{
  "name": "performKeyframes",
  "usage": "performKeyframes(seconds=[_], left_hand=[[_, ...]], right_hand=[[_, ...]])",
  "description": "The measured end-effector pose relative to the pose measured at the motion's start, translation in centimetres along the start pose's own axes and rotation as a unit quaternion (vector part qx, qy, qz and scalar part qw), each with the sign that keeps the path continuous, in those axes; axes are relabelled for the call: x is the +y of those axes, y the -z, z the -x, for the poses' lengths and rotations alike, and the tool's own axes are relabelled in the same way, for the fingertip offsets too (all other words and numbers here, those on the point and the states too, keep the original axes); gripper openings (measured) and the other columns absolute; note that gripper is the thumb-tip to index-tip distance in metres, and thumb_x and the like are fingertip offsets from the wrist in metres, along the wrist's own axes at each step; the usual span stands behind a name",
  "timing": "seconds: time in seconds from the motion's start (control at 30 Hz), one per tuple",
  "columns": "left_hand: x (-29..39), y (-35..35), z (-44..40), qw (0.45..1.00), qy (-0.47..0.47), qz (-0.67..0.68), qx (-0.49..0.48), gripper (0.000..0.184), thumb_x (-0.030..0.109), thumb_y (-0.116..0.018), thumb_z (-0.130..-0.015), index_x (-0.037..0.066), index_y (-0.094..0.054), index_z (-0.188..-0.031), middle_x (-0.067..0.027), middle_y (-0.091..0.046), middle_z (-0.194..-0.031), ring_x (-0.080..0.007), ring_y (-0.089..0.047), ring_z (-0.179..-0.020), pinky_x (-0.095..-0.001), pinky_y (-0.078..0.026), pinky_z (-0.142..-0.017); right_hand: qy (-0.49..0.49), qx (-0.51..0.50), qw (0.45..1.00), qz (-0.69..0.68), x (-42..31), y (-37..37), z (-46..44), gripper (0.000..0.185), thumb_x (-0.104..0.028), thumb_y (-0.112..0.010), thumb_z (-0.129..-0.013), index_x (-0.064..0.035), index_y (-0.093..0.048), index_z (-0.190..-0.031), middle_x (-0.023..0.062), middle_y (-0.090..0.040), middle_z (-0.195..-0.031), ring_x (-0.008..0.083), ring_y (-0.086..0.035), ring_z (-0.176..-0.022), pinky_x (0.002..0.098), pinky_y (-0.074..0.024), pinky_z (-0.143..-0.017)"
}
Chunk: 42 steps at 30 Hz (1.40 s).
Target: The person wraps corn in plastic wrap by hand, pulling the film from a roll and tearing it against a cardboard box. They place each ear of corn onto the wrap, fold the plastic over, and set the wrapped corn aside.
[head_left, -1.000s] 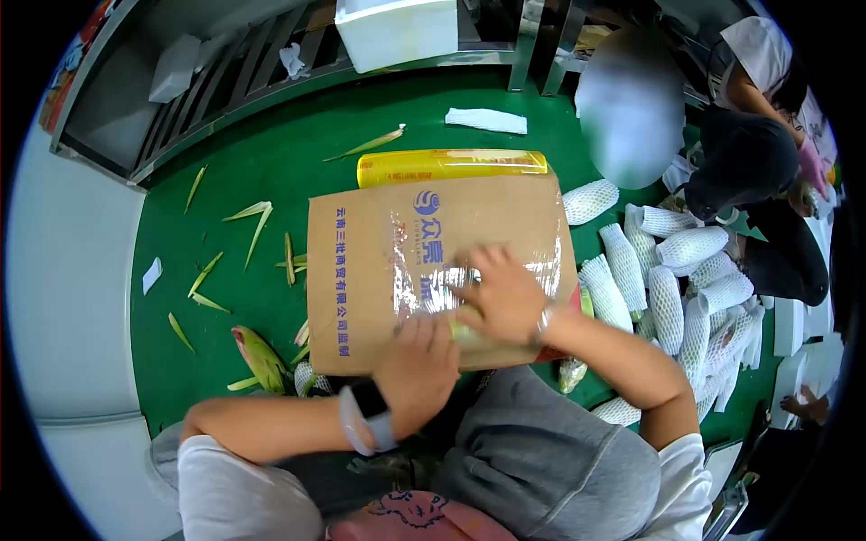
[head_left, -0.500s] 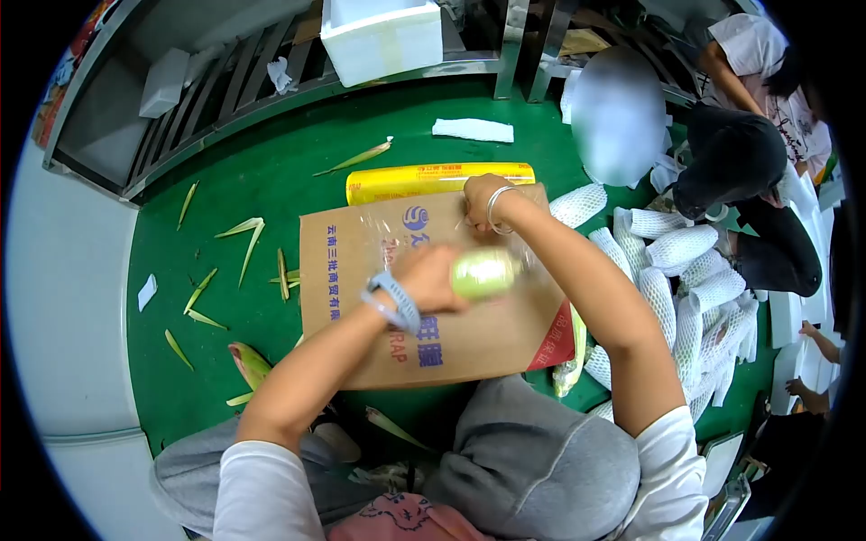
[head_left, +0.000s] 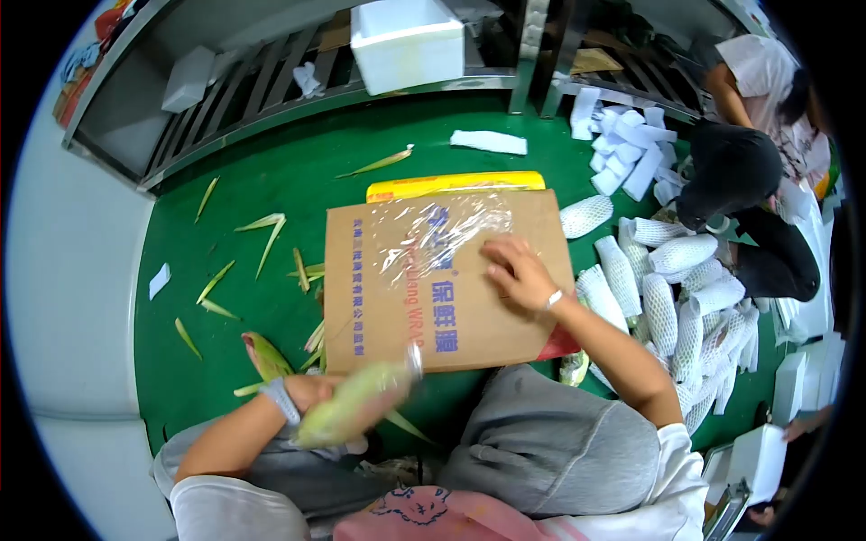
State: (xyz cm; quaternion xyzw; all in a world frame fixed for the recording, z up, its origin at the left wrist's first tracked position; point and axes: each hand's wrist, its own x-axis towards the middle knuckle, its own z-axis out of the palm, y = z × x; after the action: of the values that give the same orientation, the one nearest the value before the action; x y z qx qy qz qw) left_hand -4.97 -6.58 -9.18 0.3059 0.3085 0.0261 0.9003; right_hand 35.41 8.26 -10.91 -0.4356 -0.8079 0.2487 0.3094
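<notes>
In the head view, my left hand (head_left: 311, 391) is closed around an ear of corn (head_left: 354, 408), pale green and blurred by motion, over my lap at the box's near left corner. Clear film appears to wrap it. My right hand (head_left: 521, 275) rests on the right part of a cardboard box (head_left: 379, 325), fingers stretched out and holding nothing. A crumpled sheet of clear plastic film (head_left: 433, 233) lies across the box's far half. Just behind the box is a yellow roll of cling film (head_left: 456, 184), partly hidden by it.
White net-sleeved ears (head_left: 690, 288) are heaped on the right. Folded foam nets (head_left: 627, 149) lie behind them, near a seated person (head_left: 767, 135). Husk scraps (head_left: 262, 230) and an unwrapped ear (head_left: 266, 358) lie left on the green floor. A foam box (head_left: 406, 50) stands on the metal rack.
My left hand has carried the corn from above the box down and left to my lap. My right hand has come back from the roll onto the box, and film now lies spread over the top.
</notes>
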Motion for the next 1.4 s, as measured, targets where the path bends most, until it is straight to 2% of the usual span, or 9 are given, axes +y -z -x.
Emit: performKeyframes(seconds=[0.33, 0.53, 0.7, 0.9, 1.03, 1.1, 1.2, 1.27, 1.4], left_hand=[[8.4, -7.4, -9.5, 0.873, -0.44, 0.093, 0.19, 0.072, 0.027, -0.073, -0.072, 0.0, -0.036, -0.127, -0.0156, -0.052, -0.118, -0.0263, -0.054, -0.106, -0.0384, -0.046, -0.091], [9.2, -11.0, -9.4, 0.71, -0.555, 0.023, 0.432, 0.061, 0.014, -0.07, -0.072, -0.001, -0.039, -0.123, -0.0104, -0.052, -0.111, -0.0218, -0.054, -0.101, -0.0343, -0.044, -0.09], [10.1, -12.1, -8.5, 0.653, -0.567, 0.087, 0.495, 0.04, 0.019, -0.065, -0.08, 0.001, -0.047, -0.111, -0.0122, -0.058, -0.102, -0.0241, -0.059, -0.094, -0.0351, -0.048, -0.081], [9.3, -10.3, -10.2, 0.728, -0.225, -0.506, 0.404, 0.018, 0.02, -0.055, -0.088, 0.003, -0.059, -0.087, -0.0142, -0.057, -0.067, -0.0138, -0.057, -0.066, -0.0276, -0.045, -0.063], [10.2, -5.5, -5.9, 0.895, -0.239, -0.131, 0.353, 0.027, 0.025, -0.053, -0.09, 0.001, -0.06, -0.082, -0.004, -0.058, -0.066, -0.0111, -0.054, -0.055, -0.0252, -0.043, -0.049], [8.7, 0.4, -1.8, 0.621, -0.415, 0.003, 0.665, 0.028, 0.026, -0.059, -0.086, -0.002, -0.058, -0.084, -0.0044, -0.057, -0.063, -0.0118, -0.053, -0.053, -0.0257, -0.042, -0.046], [-5.5, 14.8, 4.4, 0.165, -0.053, -0.275, 0.946, 0.047, 0.039, -0.07, -0.071, 0.0, -0.057, -0.095, -0.0163, -0.057, -0.091, -0.0316, -0.054, -0.089, -0.0446, -0.041, -0.078], [-10.1, 15.1, 4.6, 0.342, 0.319, -0.063, 0.882, 0.085, 0.063, -0.066, -0.063, -0.002, -0.052, -0.116, -0.0215, -0.052, -0.118, -0.033, -0.052, -0.11, -0.0411, -0.039, -0.094], [-15.6, 16.6, 4.4, 0.521, 0.231, 0.013, 0.822, 0.099, 0.06, -0.075, -0.056, -0.01, -0.047, -0.12, -0.023, -0.053, -0.121, -0.031, -0.05, -0.115, -0.0357, -0.039, -0.096]], right_hand=[[-0.272, -0.415, 0.545, -0.676, -13.3, -4.7, 2.7, 0.044, -0.024, -0.062, -0.086, -0.0072, -0.046, -0.123, 0.0077, -0.06, -0.103, 0.0181, -0.059, -0.09, 0.0309, -0.0503, -0.074], [-0.073, -0.072, 0.994, -0.029, -11.7, -3.1, 3.2, 0.029, -0.015, -0.064, -0.075, -0.0091, -0.054, -0.102, 0.0057, -0.06, -0.082, 0.0203, -0.061, -0.069, 0.025, -0.048, -0.052], [0.103, 0.126, 0.969, 0.187, -11.0, 0.4, 3.7, 0.032, -0.015, -0.061, -0.065, -0.0134, -0.058, -0.097, 0.0014, -0.052, -0.072, 0.016, -0.053, -0.057, 0.0258, -0.0426, -0.046], [0.259, 0.137, 0.911, 0.29, -10.9, 2.6, 4.4, 0.027, -0.019, -0.06, -0.064, -0.0212, -0.062, -0.091, -0.0023, -0.053, -0.075, 0.008, -0.054, -0.066, 0.0206, -0.0382, -0.047], [0.027, 0.203, 0.951, 0.231, -6.1, 2.3, 10.5, 0.022, -0.022, -0.07, -0.063, -0.0089, -0.063, -0.08, 0.0086, -0.06, -0.078, 0.0255, -0.059, -0.065, 0.0379, -0.0457, -0.055], [-0.184, 0.262, 0.905, 0.279, -5.6, 4.1, 12.9, 0.037, -0.028, -0.074, -0.062, -0.0037, -0.06, -0.087, 0.0122, -0.06, -0.078, 0.0322, -0.058, -0.069, 0.0383, -0.0451, -0.062], [-0.418, 0.326, 0.805, 0.265, -2.2, 6.4, 18.8, 0.047, -0.032, -0.073, -0.071, 0.0007, -0.059, -0.102, 0.0178, -0.063, -0.091, 0.0329, -0.06, -0.083, 0.0387, -0.0455, -0.074], [-0.459, 0.291, 0.795, 0.269, -0.6, 7.2, 20.9, 0.049, -0.034, -0.072, -0.072, 0.0018, -0.059, -0.103, 0.0189, -0.064, -0.091, 0.0336, -0.06, -0.083, 0.0391, -0.0454, -0.075], [-0.417, 0.169, 0.822, 0.349, 6.4, 7.3, 26.4, 0.051, -0.029, -0.064, -0.081, 0.0054, -0.049, -0.117, 0.0254, -0.054, -0.112, 0.0385, -0.05, -0.106, 0.0428, -0.0378, -0.09]])
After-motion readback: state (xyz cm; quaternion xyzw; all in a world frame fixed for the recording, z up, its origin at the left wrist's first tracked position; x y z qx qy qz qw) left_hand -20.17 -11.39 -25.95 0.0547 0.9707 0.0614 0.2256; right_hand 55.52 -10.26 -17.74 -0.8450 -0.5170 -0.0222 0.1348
